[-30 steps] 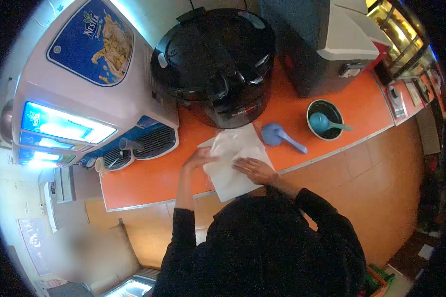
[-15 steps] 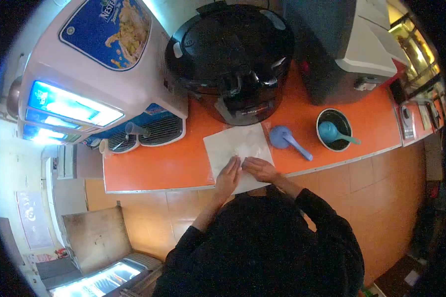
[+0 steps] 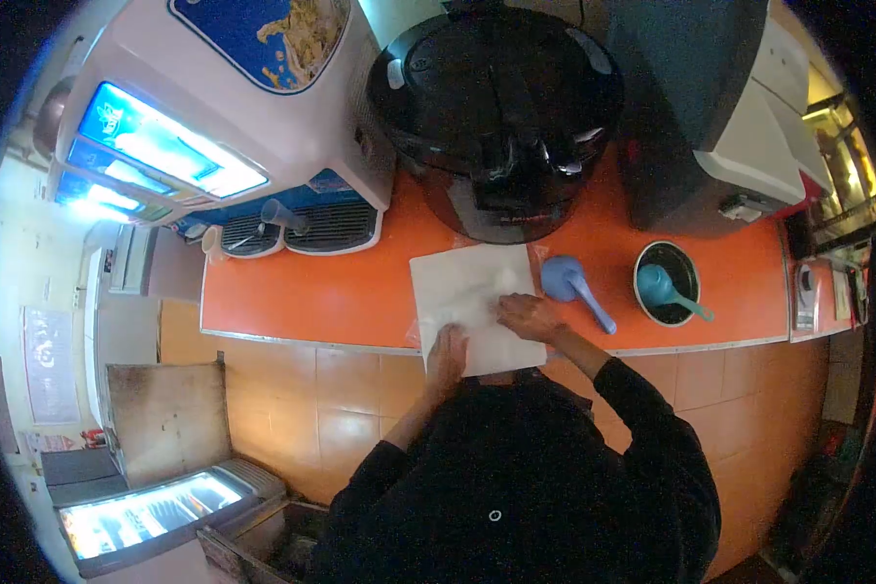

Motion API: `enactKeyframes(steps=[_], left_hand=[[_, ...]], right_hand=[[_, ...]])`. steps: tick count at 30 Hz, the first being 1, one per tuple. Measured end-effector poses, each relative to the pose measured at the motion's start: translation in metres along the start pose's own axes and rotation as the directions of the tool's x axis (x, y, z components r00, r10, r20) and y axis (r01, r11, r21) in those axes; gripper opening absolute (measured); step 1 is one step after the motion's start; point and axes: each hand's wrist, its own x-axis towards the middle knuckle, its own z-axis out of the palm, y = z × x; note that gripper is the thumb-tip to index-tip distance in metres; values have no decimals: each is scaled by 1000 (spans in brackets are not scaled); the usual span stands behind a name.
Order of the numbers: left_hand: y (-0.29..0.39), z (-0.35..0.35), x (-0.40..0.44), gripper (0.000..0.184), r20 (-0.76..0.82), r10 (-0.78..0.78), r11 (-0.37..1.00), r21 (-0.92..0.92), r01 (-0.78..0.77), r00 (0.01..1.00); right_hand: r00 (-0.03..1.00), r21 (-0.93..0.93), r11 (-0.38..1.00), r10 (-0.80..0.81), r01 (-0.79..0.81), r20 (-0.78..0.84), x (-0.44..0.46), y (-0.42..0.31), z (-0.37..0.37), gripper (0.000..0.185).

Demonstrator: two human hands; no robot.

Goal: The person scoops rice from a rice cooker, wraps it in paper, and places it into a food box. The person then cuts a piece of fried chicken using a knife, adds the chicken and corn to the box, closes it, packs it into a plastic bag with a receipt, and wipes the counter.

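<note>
Leaning over the orange counter [image 3: 292, 302], the person worked with both hands on a white sheet of paper [image 3: 462, 275]. The sheet lay flat near the counter's front edge, below the big black cooker [image 3: 496, 92], and its near end reached past that edge towards the person's dark top [image 3: 526, 477]. A bit of clear plastic [image 3: 414, 333] showed along its left side.

The left hand [image 3: 447, 356] touched the near left part of the paper, its fingers close together and pointing away from the body; whether they pinched the sheet, I could not tell. The right hand [image 3: 531, 315] came in from the right, over the paper's right half, with its fingers bent down towards the surface; I could not tell whether they gripped anything there.

Just right of the paper, apart from the right hand, lay a blue scoop [image 3: 560, 280], its handle slanting towards the front edge. Beyond it stood a round pot [image 3: 640, 297] with a dark inside, and a teal ladle [image 3: 656, 285] rested in it, the handle sticking out over the rim.

On the left stood a drinks machine [image 3: 292, 127], a clear cup [image 3: 280, 215] tilted on its black grille [image 3: 333, 230]. A grey machine [image 3: 686, 127] stood behind the pot.
</note>
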Motion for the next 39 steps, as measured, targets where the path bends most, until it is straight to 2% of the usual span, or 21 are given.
enactKeyframes(steps=[2, 5, 9, 10, 12, 14, 15, 18, 20, 22, 24, 26, 27, 28, 30, 31, 34, 35, 36, 37, 39], left_hand=[[-23, 12, 1, 19, -160, 182, 962, 234, -141, 970], [-23, 2, 4, 16, -197, 274, 884, 437, -166, 941], [-15, -17, 16, 13, -247, 329, 899, 377, -223, 911], [-21, -16, 21, 13, -210, 212, 953, 261, -154, 955], [-26, -18, 29, 14, -158, 98, 986, 147, -74, 983], [-22, -23, 42, 23, -89, -197, 978, -87, 190, 976], [-18, -24, 49, 23, -89, -194, 979, -86, 186, 977], [10, -39, 64, 28, -310, -8, 984, 168, 63, 951], [16, -48, 75, 34, -96, 30, 804, 594, 33, 995], [1, -32, 78, 34, -28, 57, 752, 659, -24, 998], [2, -25, 79, 34, 60, 91, 685, 721, -106, 994], [14, -24, 68, 30, 55, -248, 854, 483, 191, 967], [10, -20, 63, 30, 81, -324, 847, 468, 252, 942], [7, -14, 54, 30, 105, -316, 844, 486, 228, 943], [-1, 0, 34, 35, -140, -9, 918, 391, 63, 990], [-13, 15, 25, 49, -161, 26, 915, 401, 41, 987], [5, 24, 14, 60, -205, 161, 881, 471, -47, 965], [22, 23, 17, 64, -168, -33, 920, 380, 95, 985], [38, 19, 21, 64, -162, -27, 919, 383, 89, 986], [71, 7, 29, 63, -159, -317, 948, -93, 305, 935], [78, -3, 32, 62, -19, -557, 709, -531, 464, 830]], right_hand=[[1000, 7, 1000, 21, -21, -7, -4, 3, 2, 28], [997, -3, 998, 67, -67, -34, 2, 0, -8, 23], [972, 34, 971, 236, -236, -5, 16, 1, -7, 18], [972, 33, 971, 236, -236, -4, 21, -1, -5, 18], [806, -116, 822, 569, -557, 163, 35, -7, 3, 21], [817, -173, 824, 563, -540, 127, 55, -14, -12, 25], [827, -229, 821, 554, -524, 95, 64, -15, -19, 29], [927, -209, 919, 361, -335, 101, 80, -8, -18, 28], [960, -318, 921, 267, -226, 91, 90, -6, -17, 33], [787, -285, 932, 345, -224, 511, 101, -6, -17, 27], [836, -196, 935, 353, -296, 421, 85, -9, -14, 25], [867, -97, 923, 384, -373, 317, 59, -8, 2, 23], [913, -98, 941, 339, -325, 228, 46, -9, 14, 26], [948, -107, 956, 288, -274, 139, 35, -12, 22, 30], [934, -50, 939, 344, -341, 92, 25, -18, 24, 36], [926, 4, 928, 373, -374, 61, 22, -19, 24, 41], [930, 116, 926, 366, -360, -32, 19, -26, 8, 48], [927, 118, 923, 373, -367, -34, 20, -27, 4, 48], [932, 87, 928, 361, -363, 44, 24, -25, 2, 51], [929, 57, 933, 348, -357, 122, 26, -25, 0, 53], [922, 111, 915, 386, -387, 27, 26, -27, 2, 55]])
